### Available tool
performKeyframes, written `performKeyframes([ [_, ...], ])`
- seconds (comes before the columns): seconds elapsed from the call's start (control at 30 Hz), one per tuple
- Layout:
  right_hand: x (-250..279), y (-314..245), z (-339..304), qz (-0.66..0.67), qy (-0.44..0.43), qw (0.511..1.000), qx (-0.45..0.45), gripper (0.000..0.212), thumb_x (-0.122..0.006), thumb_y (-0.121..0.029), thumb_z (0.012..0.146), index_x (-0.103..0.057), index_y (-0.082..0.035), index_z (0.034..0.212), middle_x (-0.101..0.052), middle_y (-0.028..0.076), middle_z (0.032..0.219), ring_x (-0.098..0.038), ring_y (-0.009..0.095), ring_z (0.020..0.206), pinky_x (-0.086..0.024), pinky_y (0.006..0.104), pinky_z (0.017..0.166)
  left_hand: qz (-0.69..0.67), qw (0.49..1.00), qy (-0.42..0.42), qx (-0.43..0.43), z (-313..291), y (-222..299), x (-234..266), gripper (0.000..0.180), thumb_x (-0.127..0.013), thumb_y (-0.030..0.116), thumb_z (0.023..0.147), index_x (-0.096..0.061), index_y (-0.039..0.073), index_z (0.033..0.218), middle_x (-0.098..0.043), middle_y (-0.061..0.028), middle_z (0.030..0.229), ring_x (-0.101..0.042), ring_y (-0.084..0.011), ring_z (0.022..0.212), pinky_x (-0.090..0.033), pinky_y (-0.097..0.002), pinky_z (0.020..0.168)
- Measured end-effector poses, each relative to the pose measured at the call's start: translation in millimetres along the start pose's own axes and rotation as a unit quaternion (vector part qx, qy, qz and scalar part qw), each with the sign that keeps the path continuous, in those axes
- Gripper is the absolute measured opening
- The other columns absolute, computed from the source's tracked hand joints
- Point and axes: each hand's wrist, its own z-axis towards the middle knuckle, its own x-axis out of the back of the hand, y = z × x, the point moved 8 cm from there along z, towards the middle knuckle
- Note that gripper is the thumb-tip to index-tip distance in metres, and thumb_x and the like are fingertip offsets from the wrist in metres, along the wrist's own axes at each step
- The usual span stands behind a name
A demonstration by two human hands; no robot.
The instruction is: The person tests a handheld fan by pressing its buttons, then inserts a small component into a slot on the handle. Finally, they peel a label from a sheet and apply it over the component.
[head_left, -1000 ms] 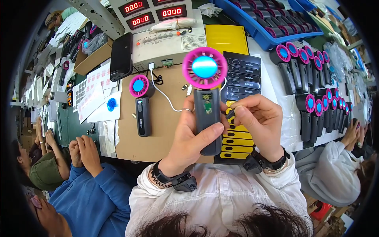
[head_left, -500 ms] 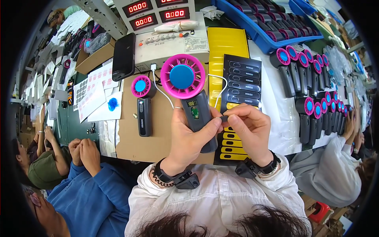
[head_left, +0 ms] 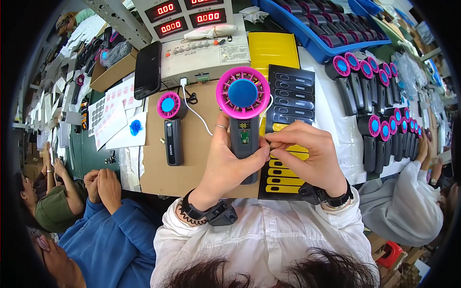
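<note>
My left hand (head_left: 224, 165) is closed round the dark grey handle of a handheld fan (head_left: 243, 93), which has a pink ring and a blue centre. A small display and a green circuit board show in an opening on its handle. At the handle's right side, my right hand (head_left: 307, 151) pinches something small and dark that is mostly hidden by the fingers. Under that hand lies a black sheet of label panels (head_left: 294, 96), its lower part showing yellow backing. A second fan (head_left: 174, 139) rests on the cardboard (head_left: 201, 185) to the left.
Behind stands a test meter (head_left: 206, 53) with red digits and a white cable (head_left: 194, 110); a black phone (head_left: 148, 69) leans on it. Rows of fans (head_left: 370, 139) fill the right side. A blue tray (head_left: 331, 54) of fans sits behind. A co-worker in blue (head_left: 113, 235) sits at left.
The fan in my left hand has turned more upright and moved right. My right fingers have shifted slightly, and the small dark piece between them is now less visible.
</note>
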Motion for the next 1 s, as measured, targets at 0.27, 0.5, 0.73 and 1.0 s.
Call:
performKeyframes([
  [0.27, -1, -9, 1, -0.083, 0.014, 0.996, 0.04, 0.027, -0.064, 0.009, 0.071, -0.066, 0.0, 0.096, -0.063, 0.009, 0.083, -0.062, 0.02, 0.077, -0.05, 0.0263, 0.064, -0.022, 1.0, 0.007, 0.004, 1, -3, 1, 0.065, -0.064, -0.004, 0.075, -0.024, 0.001, 0.126, -0.06, -0.0103, 0.092, -0.062, -0.0131, 0.08, -0.051, -0.0248, 0.07],
  [0.5, -2, -5, -5, -0.16, 0.049, 0.983, 0.077, 0.025, -0.064, 0.009, 0.071, -0.066, -0.001, 0.094, -0.062, 0.01, 0.082, -0.061, 0.021, 0.075, -0.048, 0.0271, 0.064, -0.077, 0.995, -0.004, 0.064, -3, -8, 6, 0.059, -0.062, -0.003, 0.078, -0.026, 0.003, 0.125, -0.061, -0.0123, 0.097, -0.063, -0.0154, 0.079, -0.052, -0.0254, 0.068],
  [0.73, 6, 11, -14, -0.112, 0.097, 0.987, 0.057, 0.017, -0.062, 0.01, 0.073, -0.064, 0.002, 0.087, -0.061, 0.01, 0.085, -0.059, 0.017, 0.074, -0.047, 0.0246, 0.065, -0.101, 0.994, 0.0, 0.04, 0, -20, 11, 0.051, -0.059, 0.0, 0.082, -0.029, 0.004, 0.123, -0.059, -0.01, 0.096, -0.061, -0.0139, 0.076, -0.051, -0.0246, 0.067],
  [1.0, 9, 28, -23, 0.007, 0.093, 0.995, -0.023, 0.014, -0.057, 0.011, 0.076, -0.061, 0.003, 0.088, -0.06, 0.01, 0.087, -0.058, 0.014, 0.078, -0.045, 0.0214, 0.066, 0.295, 0.943, 0.067, -0.139, -23, -8, 37, 0.049, -0.067, 0.009, 0.075, -0.038, 0.002, 0.114, -0.056, -0.0136, 0.092, -0.06, -0.0223, 0.076, -0.049, -0.0315, 0.065],
])
